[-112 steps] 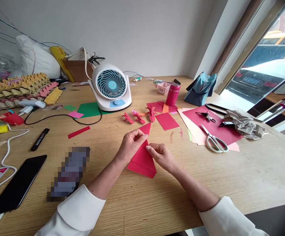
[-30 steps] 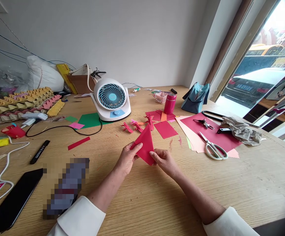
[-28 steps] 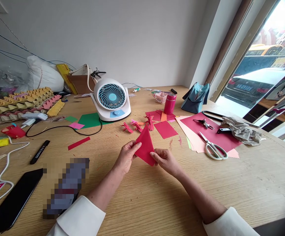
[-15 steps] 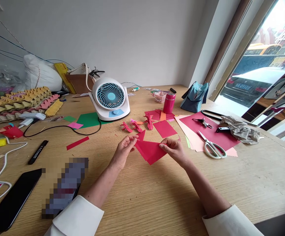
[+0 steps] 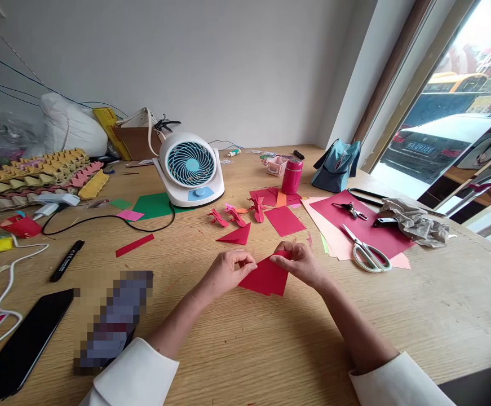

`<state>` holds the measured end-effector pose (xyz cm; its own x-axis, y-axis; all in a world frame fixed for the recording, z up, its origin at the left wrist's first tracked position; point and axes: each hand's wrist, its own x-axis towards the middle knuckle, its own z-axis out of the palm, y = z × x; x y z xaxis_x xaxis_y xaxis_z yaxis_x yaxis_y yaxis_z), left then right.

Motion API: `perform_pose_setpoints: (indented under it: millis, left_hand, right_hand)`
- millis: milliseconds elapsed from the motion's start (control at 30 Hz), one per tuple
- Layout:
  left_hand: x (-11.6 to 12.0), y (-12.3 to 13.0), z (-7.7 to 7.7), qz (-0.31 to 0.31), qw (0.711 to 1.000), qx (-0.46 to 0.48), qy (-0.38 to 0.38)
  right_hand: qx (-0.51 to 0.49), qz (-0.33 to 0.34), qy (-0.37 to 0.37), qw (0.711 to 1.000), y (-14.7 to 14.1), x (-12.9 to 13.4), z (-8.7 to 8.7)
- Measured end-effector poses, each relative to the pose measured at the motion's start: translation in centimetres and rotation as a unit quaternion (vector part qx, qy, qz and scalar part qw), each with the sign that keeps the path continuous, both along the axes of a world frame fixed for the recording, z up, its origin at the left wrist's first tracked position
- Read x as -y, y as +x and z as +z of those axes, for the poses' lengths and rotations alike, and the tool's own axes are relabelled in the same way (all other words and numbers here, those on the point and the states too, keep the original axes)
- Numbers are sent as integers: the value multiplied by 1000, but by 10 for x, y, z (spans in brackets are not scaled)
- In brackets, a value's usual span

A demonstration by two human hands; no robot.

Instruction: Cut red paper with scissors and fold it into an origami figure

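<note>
A sheet of red paper (image 5: 268, 276), folded over with its layers slightly offset at the lower edge, is held above the table by both hands. My left hand (image 5: 228, 273) pinches its left side between thumb and fingers. At the upper right, my right hand (image 5: 298, 262) grips the same sheet by the top edge. Just beyond lies a folded red paper triangle (image 5: 237, 234). Several small folded red paper figures (image 5: 257, 207) stand behind it, and a flat red paper square (image 5: 285, 221) rests to their right.
White-handled scissors (image 5: 367, 251) lie on stacked red and pink sheets (image 5: 366, 217) at right. A white fan (image 5: 190, 169) and a pink bottle (image 5: 292, 176) stand behind. At left are a red strip (image 5: 134, 245), a black marker (image 5: 66, 261) and a black tablet-like slab (image 5: 23, 344).
The held red paper has come lower and nearer to me, turned so its fold slants. My left hand has moved down and right, closer to the right one, uncovering the red triangle behind.
</note>
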<state>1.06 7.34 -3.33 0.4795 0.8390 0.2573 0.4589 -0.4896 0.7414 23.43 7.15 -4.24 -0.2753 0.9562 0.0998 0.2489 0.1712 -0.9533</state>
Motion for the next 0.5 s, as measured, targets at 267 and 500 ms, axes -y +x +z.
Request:
perform_pose_setpoints:
  millis: [267, 500]
  left_hand:
    - [-5, 0, -1, 85, 994, 72, -16]
    - [-11, -1, -11, 151, 975, 153, -57]
  right_hand:
    - [-186, -24, -57, 981, -15, -3, -5]
    - [-109, 19, -104, 988, -28, 1, -17]
